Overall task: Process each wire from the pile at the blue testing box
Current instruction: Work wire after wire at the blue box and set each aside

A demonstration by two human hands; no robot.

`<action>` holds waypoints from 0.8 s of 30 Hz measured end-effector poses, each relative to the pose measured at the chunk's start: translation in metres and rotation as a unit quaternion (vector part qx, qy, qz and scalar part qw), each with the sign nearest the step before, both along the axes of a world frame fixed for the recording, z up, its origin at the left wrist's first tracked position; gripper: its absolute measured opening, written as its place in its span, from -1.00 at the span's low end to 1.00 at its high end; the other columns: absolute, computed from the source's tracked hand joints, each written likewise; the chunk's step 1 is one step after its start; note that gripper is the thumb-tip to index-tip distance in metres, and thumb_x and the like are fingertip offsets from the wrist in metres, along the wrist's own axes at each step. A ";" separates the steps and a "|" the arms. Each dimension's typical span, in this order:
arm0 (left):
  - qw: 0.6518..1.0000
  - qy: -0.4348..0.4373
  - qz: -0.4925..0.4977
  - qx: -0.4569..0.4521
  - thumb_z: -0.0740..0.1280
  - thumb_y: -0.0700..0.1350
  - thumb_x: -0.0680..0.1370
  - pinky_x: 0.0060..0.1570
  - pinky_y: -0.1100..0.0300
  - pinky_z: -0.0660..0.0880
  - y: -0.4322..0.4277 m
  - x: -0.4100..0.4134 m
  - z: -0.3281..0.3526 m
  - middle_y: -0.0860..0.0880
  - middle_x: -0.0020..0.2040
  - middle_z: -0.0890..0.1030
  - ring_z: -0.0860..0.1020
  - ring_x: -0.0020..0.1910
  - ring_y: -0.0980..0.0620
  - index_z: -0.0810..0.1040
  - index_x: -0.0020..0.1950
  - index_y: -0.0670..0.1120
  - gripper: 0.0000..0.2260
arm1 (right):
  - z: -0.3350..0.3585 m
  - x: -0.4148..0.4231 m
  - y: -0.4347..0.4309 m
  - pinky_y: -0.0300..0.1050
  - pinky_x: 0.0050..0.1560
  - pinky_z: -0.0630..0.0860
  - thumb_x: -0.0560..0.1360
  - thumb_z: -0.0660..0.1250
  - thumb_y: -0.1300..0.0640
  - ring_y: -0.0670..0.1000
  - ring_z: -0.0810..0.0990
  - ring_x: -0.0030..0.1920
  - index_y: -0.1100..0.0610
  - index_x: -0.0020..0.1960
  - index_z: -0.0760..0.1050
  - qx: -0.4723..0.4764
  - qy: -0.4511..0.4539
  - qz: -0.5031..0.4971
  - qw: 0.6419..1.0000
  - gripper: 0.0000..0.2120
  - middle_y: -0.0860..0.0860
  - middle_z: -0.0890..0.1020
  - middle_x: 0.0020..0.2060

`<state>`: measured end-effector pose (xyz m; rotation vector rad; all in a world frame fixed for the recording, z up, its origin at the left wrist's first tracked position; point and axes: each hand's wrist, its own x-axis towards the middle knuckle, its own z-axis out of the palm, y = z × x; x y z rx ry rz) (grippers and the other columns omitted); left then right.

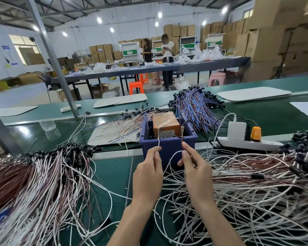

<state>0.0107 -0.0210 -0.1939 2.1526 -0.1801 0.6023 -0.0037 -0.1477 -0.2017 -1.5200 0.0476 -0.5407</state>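
Where wires (256,183) lie, box (169,147) — orange block (164,124) inside

Left hand (148,172), right hand (196,173): both bare. Forearms (132,221) bare right down to the frame edge. Fingernails (185,153) short, plain.

white walls (82,38) | ceiling lamps (99,20) lit | window (23,43) at left | cardboard boxes (267,41) stacked high, right and rear | long dark table (212,63) mid-room | orange stool (136,87), pink stool (217,79) near it | pale floor (25,93)
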 end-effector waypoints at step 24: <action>0.998 -0.002 0.015 -0.053 0.10 0.01 0.70 -0.42 0.19 0.30 0.005 0.006 -0.005 0.19 -0.45 0.51 0.40 -0.51 0.14 0.53 0.18 0.10 -0.78 | -0.001 0.001 -0.002 -0.33 -0.47 0.32 0.66 0.27 0.02 -0.17 0.32 -0.49 -0.26 0.27 0.54 0.004 0.002 0.017 1.000 -0.74 -0.08 0.63 -0.32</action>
